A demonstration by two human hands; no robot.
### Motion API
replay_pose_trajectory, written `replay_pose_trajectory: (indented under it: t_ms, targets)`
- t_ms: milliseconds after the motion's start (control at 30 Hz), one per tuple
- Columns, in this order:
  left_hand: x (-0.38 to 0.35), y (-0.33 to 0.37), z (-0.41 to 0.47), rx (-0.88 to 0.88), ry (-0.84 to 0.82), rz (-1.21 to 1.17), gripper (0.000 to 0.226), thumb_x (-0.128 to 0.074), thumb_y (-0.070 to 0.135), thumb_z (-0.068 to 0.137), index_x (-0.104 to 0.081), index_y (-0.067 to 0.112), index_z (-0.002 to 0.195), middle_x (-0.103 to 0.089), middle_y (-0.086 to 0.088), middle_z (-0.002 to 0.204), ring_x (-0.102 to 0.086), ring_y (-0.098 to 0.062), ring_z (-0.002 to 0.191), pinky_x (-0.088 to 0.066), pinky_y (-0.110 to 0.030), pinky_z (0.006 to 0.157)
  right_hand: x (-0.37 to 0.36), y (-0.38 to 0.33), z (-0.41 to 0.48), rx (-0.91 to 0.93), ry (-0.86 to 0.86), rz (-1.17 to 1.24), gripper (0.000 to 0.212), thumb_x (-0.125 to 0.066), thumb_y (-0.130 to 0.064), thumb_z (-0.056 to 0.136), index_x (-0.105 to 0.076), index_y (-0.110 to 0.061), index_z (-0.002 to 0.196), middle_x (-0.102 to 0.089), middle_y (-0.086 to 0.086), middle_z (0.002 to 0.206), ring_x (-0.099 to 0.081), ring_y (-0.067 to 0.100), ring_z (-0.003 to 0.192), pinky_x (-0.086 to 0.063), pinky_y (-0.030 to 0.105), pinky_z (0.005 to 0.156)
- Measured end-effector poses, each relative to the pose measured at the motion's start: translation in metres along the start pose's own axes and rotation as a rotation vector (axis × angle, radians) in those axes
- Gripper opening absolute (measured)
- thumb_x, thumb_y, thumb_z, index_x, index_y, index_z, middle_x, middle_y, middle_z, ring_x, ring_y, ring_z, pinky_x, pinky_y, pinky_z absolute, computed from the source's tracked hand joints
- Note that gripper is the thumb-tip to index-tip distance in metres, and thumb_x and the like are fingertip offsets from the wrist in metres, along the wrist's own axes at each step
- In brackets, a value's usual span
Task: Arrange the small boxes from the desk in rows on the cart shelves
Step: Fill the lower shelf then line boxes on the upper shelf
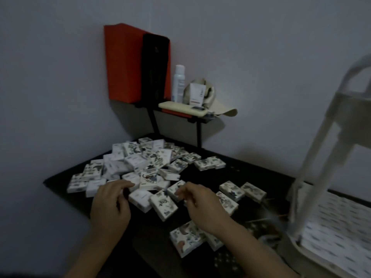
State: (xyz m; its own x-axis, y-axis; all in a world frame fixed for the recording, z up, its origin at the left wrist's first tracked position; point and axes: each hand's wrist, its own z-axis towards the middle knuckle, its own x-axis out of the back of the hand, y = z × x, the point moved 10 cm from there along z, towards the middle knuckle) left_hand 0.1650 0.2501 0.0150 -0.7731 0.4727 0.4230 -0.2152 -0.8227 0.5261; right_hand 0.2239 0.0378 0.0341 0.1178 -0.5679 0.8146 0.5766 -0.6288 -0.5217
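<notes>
- Two hands are over the black desk [210, 177], and a heap of small boxes [136, 163] sits on its far left part: white, with printed pictures, too many and too jumbled to count.
- Three loose boxes lie between the hands: a plain-topped box [140, 197], a printed box [163, 206] and a tilted box [176, 189].
- The left hand [112, 199] hovers at the heap's near edge with its fingers loosely bent, holding nothing.
- The right hand [198, 199] has curled fingertips right at the tilted box. I cannot tell whether they have hold of it.
- Three more boxes [230, 188] lie just right of that hand, and a pair [209, 163] sits at the heap's far right edge.
- One near stack [186, 239] lies under the right wrist, which hides part of it, so its count is unclear.
- One white cart [313, 177] stands on the right, blurred, its upright crossing in front of the desk's right end.
- Its lower shelf [341, 223] already carries boxes in tight rows.
- Far back, one small stand [198, 131] on black legs holds one orange box [124, 63] with a black item [154, 67] inside.
- Also up there are one white spray bottle [178, 83], one small white packet [197, 93], one beige cap [216, 105] and one phone [180, 108] in a pale case.
</notes>
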Motion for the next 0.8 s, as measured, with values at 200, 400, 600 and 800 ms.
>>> replay_pose_trajectory:
  t_ms: [200,400,600,800]
  targets:
    - [-0.030,-0.026,-0.007,0.107,-0.112,0.086,0.032,-0.045,0.028,0.089,-0.065,0.018,0.112,-0.062,0.002,0.112,-0.056,-0.020,0.106,-0.041,-0.032,0.086,-0.032,-0.007,0.049,-0.008,0.022,-0.103,0.044,-0.040,0.005,0.090,-0.061,-0.020,0.119,-0.058,0.000,0.123,-0.049,0.017,0.114,-0.046,0.033,0.086]
    - [-0.042,-0.028,-0.011,0.064,-0.218,0.227,0.036,-0.042,0.051,0.086,-0.070,0.031,0.100,-0.061,0.007,0.117,-0.049,-0.019,0.115,-0.040,-0.042,0.093,-0.059,0.019,0.093,-0.062,-0.109,-0.342,0.028,-0.046,-0.007,0.092,-0.064,-0.008,0.114,-0.056,0.009,0.121,-0.051,0.029,0.113,-0.050,0.041,0.085]
    - [-0.047,-0.033,-0.014,0.090,-0.260,0.308,0.056,-0.045,0.070,0.078,-0.060,0.030,0.115,-0.055,0.008,0.127,-0.037,-0.020,0.132,-0.021,-0.042,0.112,-0.063,0.048,0.116,-0.187,-0.146,-0.393,0.044,-0.047,-0.050,0.096,-0.058,-0.017,0.123,-0.047,0.010,0.127,-0.048,0.030,0.119,-0.046,0.039,0.094]
    - [-0.048,-0.028,-0.012,0.062,-0.279,0.306,0.063,-0.045,0.072,0.078,-0.060,0.029,0.121,-0.053,0.009,0.133,-0.029,-0.018,0.139,-0.013,-0.047,0.117,-0.059,0.044,0.112,-0.164,0.004,-0.412,0.054,-0.059,-0.056,0.087,-0.054,-0.018,0.125,-0.050,0.005,0.128,-0.048,0.024,0.119,-0.044,0.037,0.095]
